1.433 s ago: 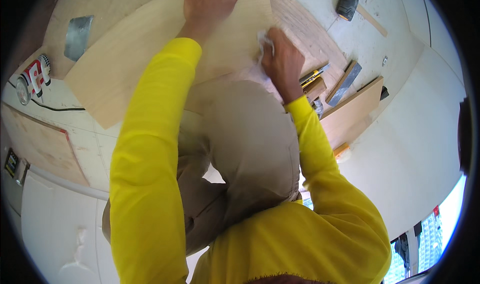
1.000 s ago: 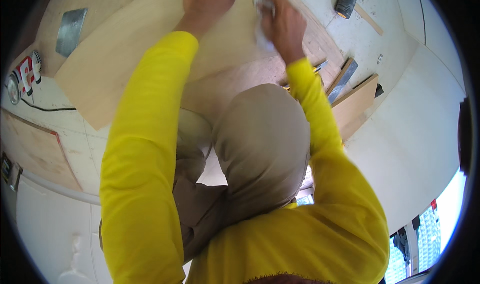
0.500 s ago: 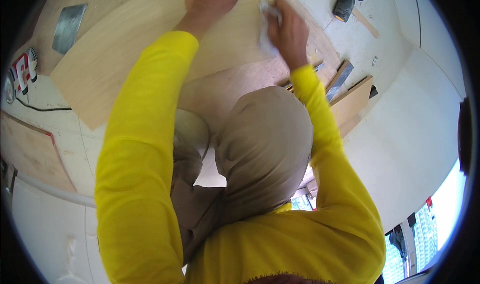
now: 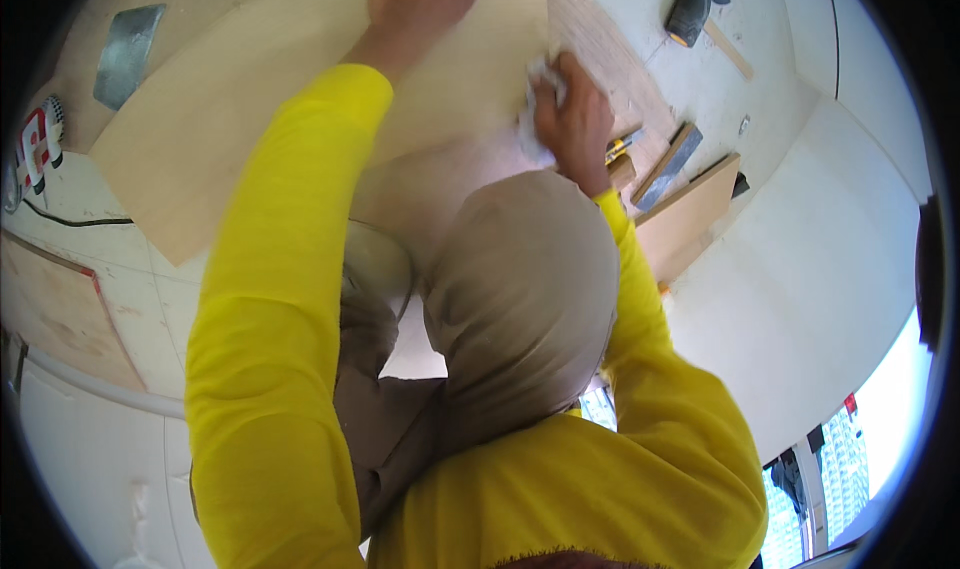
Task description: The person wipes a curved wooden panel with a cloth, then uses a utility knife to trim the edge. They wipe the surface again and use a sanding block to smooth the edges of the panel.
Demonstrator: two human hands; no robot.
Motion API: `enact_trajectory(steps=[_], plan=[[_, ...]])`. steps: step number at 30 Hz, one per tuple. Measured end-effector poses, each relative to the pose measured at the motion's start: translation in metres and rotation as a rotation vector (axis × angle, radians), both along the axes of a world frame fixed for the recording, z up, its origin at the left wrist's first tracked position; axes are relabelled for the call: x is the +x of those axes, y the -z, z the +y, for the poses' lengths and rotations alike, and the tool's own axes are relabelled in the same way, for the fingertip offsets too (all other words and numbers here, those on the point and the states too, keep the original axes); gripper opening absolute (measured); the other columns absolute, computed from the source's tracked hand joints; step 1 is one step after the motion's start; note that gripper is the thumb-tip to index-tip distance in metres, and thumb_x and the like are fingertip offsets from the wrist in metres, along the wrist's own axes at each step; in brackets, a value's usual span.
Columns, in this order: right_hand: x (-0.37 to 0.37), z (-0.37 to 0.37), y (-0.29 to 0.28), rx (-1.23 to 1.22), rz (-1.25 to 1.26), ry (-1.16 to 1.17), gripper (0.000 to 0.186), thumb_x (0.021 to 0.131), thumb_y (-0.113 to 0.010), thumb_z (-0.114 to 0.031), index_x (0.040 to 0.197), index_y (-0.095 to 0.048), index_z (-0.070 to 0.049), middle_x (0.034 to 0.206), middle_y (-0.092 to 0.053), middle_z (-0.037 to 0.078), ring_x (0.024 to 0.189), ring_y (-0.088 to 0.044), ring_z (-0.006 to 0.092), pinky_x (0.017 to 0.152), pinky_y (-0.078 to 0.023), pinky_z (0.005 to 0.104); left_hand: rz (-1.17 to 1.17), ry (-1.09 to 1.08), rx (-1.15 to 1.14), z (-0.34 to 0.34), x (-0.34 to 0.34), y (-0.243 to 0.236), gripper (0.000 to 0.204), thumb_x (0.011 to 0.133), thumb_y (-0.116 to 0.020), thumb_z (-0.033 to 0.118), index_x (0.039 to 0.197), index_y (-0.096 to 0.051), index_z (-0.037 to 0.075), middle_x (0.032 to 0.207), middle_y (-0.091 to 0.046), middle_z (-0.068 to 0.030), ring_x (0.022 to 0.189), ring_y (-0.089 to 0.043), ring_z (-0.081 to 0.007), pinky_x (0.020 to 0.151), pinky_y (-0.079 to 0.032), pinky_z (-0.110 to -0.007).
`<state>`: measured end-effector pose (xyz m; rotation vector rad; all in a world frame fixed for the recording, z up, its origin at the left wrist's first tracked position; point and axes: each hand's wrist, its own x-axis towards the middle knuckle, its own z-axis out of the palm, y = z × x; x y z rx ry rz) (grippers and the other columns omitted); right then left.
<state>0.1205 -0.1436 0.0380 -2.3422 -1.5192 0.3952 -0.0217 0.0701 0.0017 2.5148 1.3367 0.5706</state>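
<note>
A thin pale wooden board (image 4: 250,129) with a curved outer edge lies in front of my knees on a larger wooden sheet. At the top of the view my left hand (image 4: 425,4) is over the board; the frame's edge cuts off its fingers, so their pose is hidden. My right hand (image 4: 577,114) is closed around a crumpled whitish sheet (image 4: 537,134), cloth or paper, at the board's right edge. Just right of that hand lie a yellow-and-black cutter knife (image 4: 622,145) and a small wood block (image 4: 621,173).
A flat metal plate (image 4: 128,57) rests on the wood at the far left, above a red-and-white power tool (image 4: 38,147) with a black cord (image 4: 80,220). On the right are a grey-faced wooden block (image 4: 666,166), a wooden offcut (image 4: 690,214) and a yellow-and-black cordless tool (image 4: 695,9).
My right hand has moved toward me with the whitish sheet, down along the board's right edge. My left hand has stayed nearly in place. The cutter knife now shows more.
</note>
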Motion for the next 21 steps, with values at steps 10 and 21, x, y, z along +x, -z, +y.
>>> enact_trajectory(steps=[10,21], plan=[[0.000,0.007,-0.004,-0.078,0.098,0.051,0.029,0.101,-0.081,-0.035,0.117,-0.073,-0.012,0.117,-0.082,0.023,0.110,-0.077,0.0505,0.091,-0.061,0.0582,-0.037,0.008,-0.035,0.001,0.000,-0.002,0.026,0.112,-0.060,0.025,0.126,-0.067,0.004,0.124,-0.066,-0.0190,0.122,-0.062,-0.0390,0.106,-0.046,-0.056],[0.006,0.023,0.002,-0.143,0.047,0.109,0.033,0.100,-0.081,-0.039,0.122,-0.074,-0.015,0.114,-0.084,0.022,0.110,-0.078,0.0501,0.092,-0.061,0.0618,-0.013,-0.026,0.036,0.000,0.002,0.001,0.026,0.112,-0.061,0.026,0.125,-0.067,0.004,0.124,-0.067,-0.0179,0.122,-0.062,-0.0384,0.106,-0.046,-0.056]])
